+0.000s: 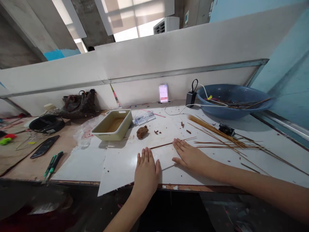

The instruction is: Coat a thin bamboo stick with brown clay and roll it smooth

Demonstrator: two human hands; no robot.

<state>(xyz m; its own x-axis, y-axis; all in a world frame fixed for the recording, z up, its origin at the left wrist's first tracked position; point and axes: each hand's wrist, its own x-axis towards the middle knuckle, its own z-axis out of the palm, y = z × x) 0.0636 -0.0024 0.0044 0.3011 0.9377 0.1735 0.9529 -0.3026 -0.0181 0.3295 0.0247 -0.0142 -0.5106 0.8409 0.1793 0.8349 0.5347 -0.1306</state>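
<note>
A thin stick coated in brown paste (161, 145) lies across the white board, its bare tip pointing right. My left hand (146, 167) rests flat over its left end, fingers stretched out. Over the right part of the stick lies my right hand (187, 153), palm down, fingers straight and the thumb apart. Behind them sits a lump of brown, clay-like material (142, 132), with small crumbs (158, 132) to its right. A bundle of thin tan sticks (212, 129) fans out to the right of my right hand.
A pale green plastic basin (112, 129) stands at left centre, beside a clear bottle (144, 118). Pliers (53, 164) and a dark phone (45, 146) lie left. A large blue basin (231, 111), black power box (191, 99) and lit phone (163, 93) stand at the back.
</note>
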